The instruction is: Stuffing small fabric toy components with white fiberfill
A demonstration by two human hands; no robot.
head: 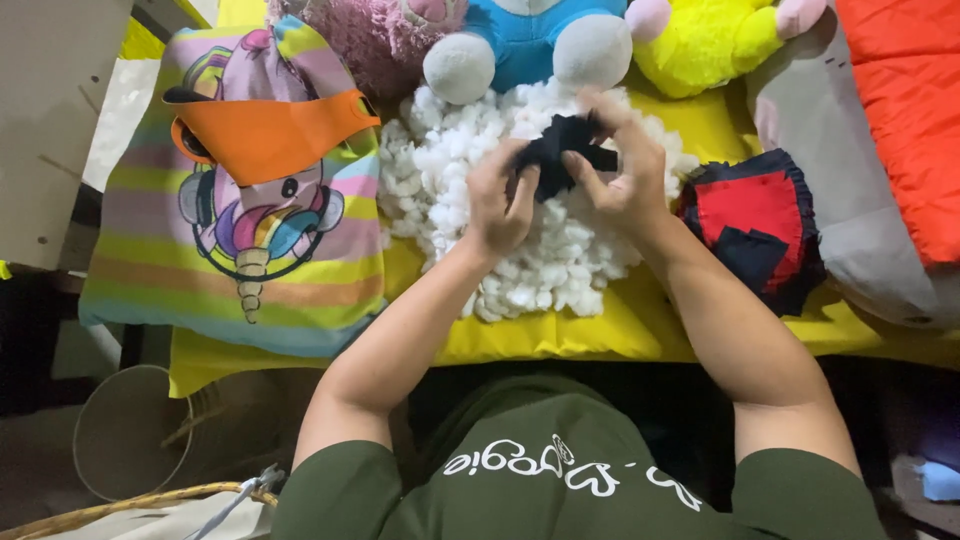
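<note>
Head view: we note the left hand (497,205) and right hand (625,170) both pinching a small dark fabric piece (563,152) over a pile of white stuffing (440,170) on the yellow-covered desk (560,335), a striped cushion (240,250) to its left, a red-and-navy cloth (755,225) to its right.

We see a heap of stuffing (520,215) lying on the table cover (560,335) in the middle, with our left hand (497,200) and right hand (625,170) above it, both gripping a small cloth piece (560,155) between them. Left of the heap lies a printed cushion cover (240,230) with a cut fabric shape (265,135) on top, and right of it a frilled patch piece (755,225). Behind the heap sit three plush toys (530,40) in a row, and a bucket (135,430) stands below the table's left edge.
</note>
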